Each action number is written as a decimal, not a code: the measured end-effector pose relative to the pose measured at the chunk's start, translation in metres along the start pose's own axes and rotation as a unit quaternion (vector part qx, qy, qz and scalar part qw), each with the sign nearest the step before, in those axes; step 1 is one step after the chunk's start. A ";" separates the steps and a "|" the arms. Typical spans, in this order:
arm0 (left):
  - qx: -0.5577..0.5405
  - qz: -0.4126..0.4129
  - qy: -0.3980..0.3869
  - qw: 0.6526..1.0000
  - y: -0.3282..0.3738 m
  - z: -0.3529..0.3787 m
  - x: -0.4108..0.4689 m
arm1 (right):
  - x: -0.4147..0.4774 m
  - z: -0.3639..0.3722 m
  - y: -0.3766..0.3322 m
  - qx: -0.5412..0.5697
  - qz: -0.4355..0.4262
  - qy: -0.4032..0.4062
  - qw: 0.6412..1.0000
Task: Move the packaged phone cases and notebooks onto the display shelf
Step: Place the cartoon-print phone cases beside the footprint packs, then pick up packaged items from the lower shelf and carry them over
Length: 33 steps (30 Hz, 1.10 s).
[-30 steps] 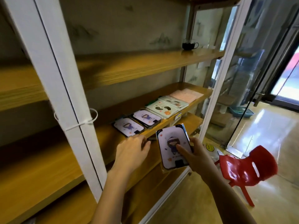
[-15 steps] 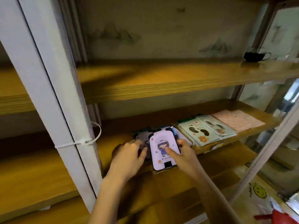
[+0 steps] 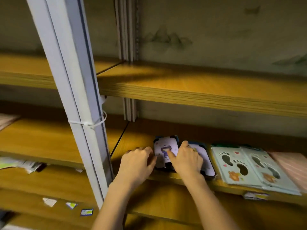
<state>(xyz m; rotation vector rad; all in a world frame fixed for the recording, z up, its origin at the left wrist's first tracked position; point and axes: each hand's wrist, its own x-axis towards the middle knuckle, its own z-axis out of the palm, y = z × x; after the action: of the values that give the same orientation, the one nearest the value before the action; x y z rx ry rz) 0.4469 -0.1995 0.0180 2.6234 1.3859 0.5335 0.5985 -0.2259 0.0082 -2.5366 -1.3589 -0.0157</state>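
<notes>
The phone case [image 3: 163, 149] lies flat on the shelf [image 3: 136, 141], long axis front to back. Right hand [image 3: 186, 159] presses its face with an extended finger; left hand [image 3: 137, 161], loosely curled, touches its left edge.

Lilac cartoon-girl phone case [image 3: 166, 151] lies flat on the wooden shelf [image 3: 136, 141] beside footprint-patterned packs [image 3: 232, 163].

Dim, warm indoor light. A brighter patch falls across the upper shelf [image 3: 149, 83] near its middle, with dark shadow at its back edge and beneath it. The white post [image 3: 69, 83] leans from wide-angle distortion. Soft blur throughout, worst toward the right edge and lower left corner.
</notes>
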 end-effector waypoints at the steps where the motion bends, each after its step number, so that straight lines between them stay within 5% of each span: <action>1: -0.002 -0.011 0.002 1.000 0.000 0.001 -0.004 | 0.001 0.002 0.003 -0.016 -0.015 -0.001 1.000; 9: 0.012 -0.076 0.036 0.996 0.004 -0.002 -0.037 | -0.012 -0.006 0.004 0.025 -0.175 -0.027 0.984; 20: 0.080 -0.207 0.096 0.970 -0.044 -0.036 -0.104 | -0.064 -0.032 -0.062 0.082 -0.439 -0.194 0.873; 33: 0.132 -0.331 0.112 0.928 -0.185 -0.120 -0.206 | -0.134 -0.012 -0.244 0.121 -0.525 -0.226 0.812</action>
<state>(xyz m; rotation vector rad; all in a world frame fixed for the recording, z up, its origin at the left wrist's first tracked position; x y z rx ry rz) 0.1535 -0.2686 0.0282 2.0816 2.4111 0.5825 0.3251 -0.2093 0.0569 -1.3241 -2.5638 0.5323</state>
